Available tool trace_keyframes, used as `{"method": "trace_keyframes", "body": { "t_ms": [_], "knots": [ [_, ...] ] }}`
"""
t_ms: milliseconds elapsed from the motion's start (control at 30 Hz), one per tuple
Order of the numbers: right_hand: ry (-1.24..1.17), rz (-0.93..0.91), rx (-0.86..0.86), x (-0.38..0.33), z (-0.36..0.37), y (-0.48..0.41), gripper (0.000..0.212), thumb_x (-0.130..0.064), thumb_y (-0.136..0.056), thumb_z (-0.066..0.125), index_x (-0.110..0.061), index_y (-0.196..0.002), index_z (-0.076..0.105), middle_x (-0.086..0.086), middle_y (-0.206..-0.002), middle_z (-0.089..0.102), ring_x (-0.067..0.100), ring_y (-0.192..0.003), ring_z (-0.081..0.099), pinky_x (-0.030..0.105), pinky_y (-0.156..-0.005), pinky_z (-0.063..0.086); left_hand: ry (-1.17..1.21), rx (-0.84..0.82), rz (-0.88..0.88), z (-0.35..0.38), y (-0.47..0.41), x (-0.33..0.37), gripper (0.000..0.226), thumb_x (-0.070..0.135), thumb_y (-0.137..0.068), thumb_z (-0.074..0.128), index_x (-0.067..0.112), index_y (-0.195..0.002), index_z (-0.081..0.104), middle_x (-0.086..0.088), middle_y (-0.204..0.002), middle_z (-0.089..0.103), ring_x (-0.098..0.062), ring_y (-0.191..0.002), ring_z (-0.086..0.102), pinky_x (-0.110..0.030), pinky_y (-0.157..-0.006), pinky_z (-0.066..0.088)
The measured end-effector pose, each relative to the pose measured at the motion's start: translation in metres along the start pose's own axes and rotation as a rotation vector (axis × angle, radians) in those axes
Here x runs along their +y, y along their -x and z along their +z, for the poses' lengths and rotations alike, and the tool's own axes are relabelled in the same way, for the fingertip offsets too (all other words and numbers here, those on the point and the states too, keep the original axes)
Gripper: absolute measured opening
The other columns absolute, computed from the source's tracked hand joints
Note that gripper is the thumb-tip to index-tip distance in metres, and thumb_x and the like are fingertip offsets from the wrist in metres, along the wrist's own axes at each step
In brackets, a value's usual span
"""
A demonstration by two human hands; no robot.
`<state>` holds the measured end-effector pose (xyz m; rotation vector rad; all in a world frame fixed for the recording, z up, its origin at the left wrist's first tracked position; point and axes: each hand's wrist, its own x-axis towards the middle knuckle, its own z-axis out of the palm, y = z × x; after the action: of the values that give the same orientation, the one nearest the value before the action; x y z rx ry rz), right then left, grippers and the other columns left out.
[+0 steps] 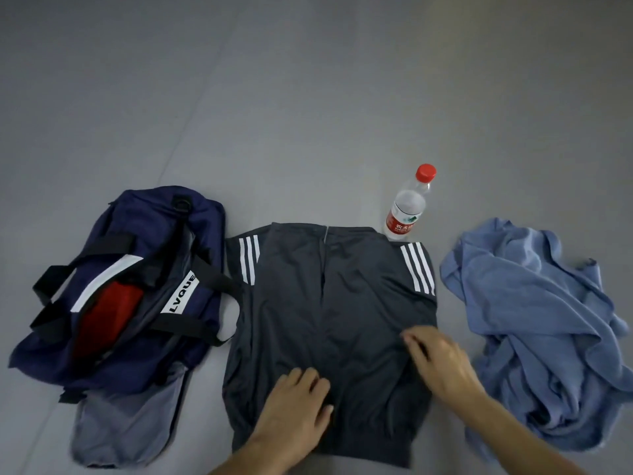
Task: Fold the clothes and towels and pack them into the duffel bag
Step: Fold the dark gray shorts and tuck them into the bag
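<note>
A dark grey shirt (329,303) with white shoulder stripes lies flat on the floor in the middle, its sleeves folded in. My left hand (294,406) rests flat on its lower middle. My right hand (438,361) presses on the shirt's right side with straight fingers. To the left lies the open navy duffel bag (144,255), with something red (109,313) inside it. A crumpled blue towel (541,323) lies to the right of the shirt.
A clear water bottle (407,207) with a red cap stands just behind the shirt's right shoulder. A grey mesh flap (126,426) spreads out from the bag's near end. Grey floor (308,97) stretches beyond everything.
</note>
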<state>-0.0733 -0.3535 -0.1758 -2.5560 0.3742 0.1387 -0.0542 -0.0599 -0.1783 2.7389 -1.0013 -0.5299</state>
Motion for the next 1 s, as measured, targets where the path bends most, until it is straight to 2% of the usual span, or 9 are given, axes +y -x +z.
{"method": "trace_keyframes", "body": {
  "t_ms": [200,267,333,433,600,700,767,900,1000],
  "knots": [
    [-0.233,0.343,-0.061,0.02,-0.026,-0.112,0.03,-0.029,-0.101,0.052,-0.027,-0.127,0.067,0.005,-0.133,0.062,0.026,-0.12,0.057,0.034,-0.103,0.042,0.146,-0.358,-0.086,0.03,-0.052,0.117,0.052,0.04,-0.093,0.055,0.02,-0.139,0.041,-0.019,-0.129,0.044,-0.041,-0.109,0.057,-0.05,-0.085,0.05],
    [-0.296,0.415,-0.061,0.026,-0.023,-0.128,0.031,-0.029,-0.101,0.051,-0.028,-0.127,0.067,0.005,-0.135,0.061,0.027,-0.121,0.057,0.033,-0.105,0.042,0.201,-0.446,-0.209,0.046,-0.056,0.137,0.036,0.029,-0.076,0.054,0.026,-0.108,0.069,-0.016,-0.103,0.053,-0.033,-0.07,0.065,-0.044,-0.056,0.053],
    [-0.252,0.442,-0.045,0.033,-0.016,-0.137,0.029,-0.035,-0.099,0.052,-0.036,-0.122,0.069,0.005,-0.138,0.057,0.029,-0.123,0.055,0.037,-0.111,0.04,0.25,-0.182,-0.348,0.08,-0.062,0.14,0.013,0.022,-0.064,0.056,0.027,-0.071,0.066,-0.009,-0.072,0.057,-0.023,-0.044,0.05,-0.035,-0.04,0.041],
    [-0.249,0.491,-0.023,0.043,-0.006,-0.147,0.026,-0.035,-0.094,0.055,-0.04,-0.111,0.073,0.008,-0.14,0.051,0.031,-0.122,0.054,0.042,-0.111,0.04,0.234,-0.046,-0.393,0.096,-0.063,0.14,0.012,0.016,-0.064,0.062,0.026,-0.062,0.054,-0.006,-0.064,0.058,-0.02,-0.043,0.045,-0.034,-0.045,0.038],
    [-0.441,0.526,-0.039,0.021,-0.001,-0.153,0.035,-0.009,-0.097,0.054,-0.006,-0.13,0.064,0.014,-0.129,0.062,0.027,-0.107,0.06,0.032,-0.097,0.047,0.647,-0.201,-0.353,0.09,-0.084,0.126,0.022,0.022,-0.05,0.076,0.024,-0.062,0.058,-0.006,-0.066,0.056,-0.021,-0.044,0.046,-0.033,-0.04,0.036],
    [-0.568,0.6,-0.018,-0.003,-0.008,-0.154,0.04,-0.015,-0.099,0.053,-0.011,-0.138,0.058,0.009,-0.134,0.06,0.029,-0.121,0.057,0.038,-0.105,0.045,0.483,-0.296,-0.319,0.048,-0.066,0.124,0.038,0.022,-0.08,0.067,0.022,-0.117,0.058,-0.01,-0.116,0.052,-0.033,-0.096,0.062,-0.047,-0.079,0.052],
    [-0.605,0.542,0.001,-0.03,-0.009,-0.157,0.038,-0.018,-0.098,0.054,-0.015,-0.135,0.061,0.005,-0.136,0.06,0.026,-0.124,0.055,0.037,-0.108,0.042,0.622,-0.31,-0.37,0.033,-0.055,0.104,0.033,0.012,-0.087,0.05,0.028,-0.116,0.046,-0.001,-0.123,0.045,-0.028,-0.118,0.052,-0.039,-0.101,0.041],
    [-0.765,0.366,-0.043,-0.108,0.004,-0.178,0.033,-0.021,-0.096,0.057,-0.018,-0.128,0.066,0.001,-0.125,0.066,0.017,-0.109,0.062,0.041,-0.104,0.049,0.956,-0.016,-0.614,0.001,-0.014,0.055,0.024,0.01,-0.08,0.045,0.033,-0.084,0.04,0.014,-0.087,0.05,-0.006,-0.095,0.056,-0.013,-0.086,0.037],
    [-0.921,0.29,-0.08,-0.181,0.026,-0.198,0.031,-0.016,-0.098,0.056,-0.014,-0.127,0.065,0.002,-0.118,0.066,0.016,-0.101,0.065,0.034,-0.088,0.057,1.208,0.041,-0.757,-0.007,0.016,0.016,0.03,0.003,-0.083,0.046,0.033,-0.088,0.05,0.014,-0.093,0.062,-0.001,-0.09,0.059,-0.01,-0.085,0.039]
  ]
}}
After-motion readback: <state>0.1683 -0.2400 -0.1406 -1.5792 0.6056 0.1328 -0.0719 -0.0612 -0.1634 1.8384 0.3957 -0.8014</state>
